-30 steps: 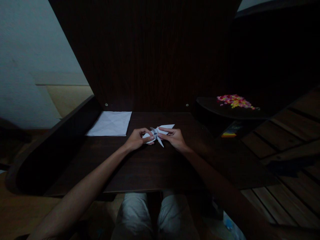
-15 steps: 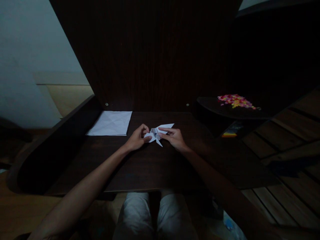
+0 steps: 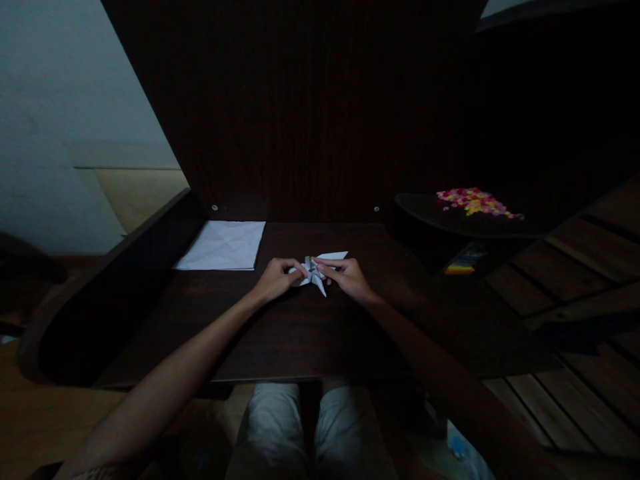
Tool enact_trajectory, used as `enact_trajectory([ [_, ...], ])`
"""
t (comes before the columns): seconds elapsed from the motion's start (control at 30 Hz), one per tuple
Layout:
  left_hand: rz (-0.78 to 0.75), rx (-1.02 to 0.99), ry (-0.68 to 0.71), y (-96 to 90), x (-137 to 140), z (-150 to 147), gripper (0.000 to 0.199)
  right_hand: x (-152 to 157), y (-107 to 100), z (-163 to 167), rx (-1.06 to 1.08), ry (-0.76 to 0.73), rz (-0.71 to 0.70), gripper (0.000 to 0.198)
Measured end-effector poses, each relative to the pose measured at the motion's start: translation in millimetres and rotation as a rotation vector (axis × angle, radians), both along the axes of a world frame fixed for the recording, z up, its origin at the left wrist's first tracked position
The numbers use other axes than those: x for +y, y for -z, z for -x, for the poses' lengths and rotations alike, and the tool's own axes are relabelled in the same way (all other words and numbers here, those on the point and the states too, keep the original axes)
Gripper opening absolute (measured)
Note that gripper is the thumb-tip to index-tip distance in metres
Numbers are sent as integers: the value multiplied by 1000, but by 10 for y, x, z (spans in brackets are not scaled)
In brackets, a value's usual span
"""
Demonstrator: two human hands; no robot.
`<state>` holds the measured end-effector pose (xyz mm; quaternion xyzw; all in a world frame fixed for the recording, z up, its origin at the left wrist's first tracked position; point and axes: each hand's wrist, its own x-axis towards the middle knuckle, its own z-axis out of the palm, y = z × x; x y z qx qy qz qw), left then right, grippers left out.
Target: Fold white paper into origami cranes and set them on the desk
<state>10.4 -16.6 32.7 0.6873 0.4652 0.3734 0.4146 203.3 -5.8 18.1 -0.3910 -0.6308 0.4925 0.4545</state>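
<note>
Between my two hands is a folded white origami piece with several pointed flaps, like a paper crane. My left hand pinches its left side, the thumb lying on top near the centre. From the right, my right hand grips the other side, thumb and forefinger closed near the middle fold. One flap points toward me, and another sticks out at the upper right beyond my right fingers. Part of the paper's left side is covered by my left fingers. The piece is over the dark wooden desk.
A stack of creased white paper sheets lies at the desk's back left. Small pink, red and yellow pieces are heaped on a raised side shelf at the right. A dark side panel bounds the left.
My left fingers have curled in and the thumb has shifted toward the paper's centre. My right thumb and forefinger have moved slightly inward, and the flaps look narrower.
</note>
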Motion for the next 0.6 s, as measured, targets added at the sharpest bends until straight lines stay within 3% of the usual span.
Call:
enact_trajectory([
  [0.2,32,-93,-28,-78,-54,-14,17,-3,7,9,41,40,31,39],
  [0.6,39,-75,-58,-82,-55,-5,26,7,35,-10,64,101,35,41],
])
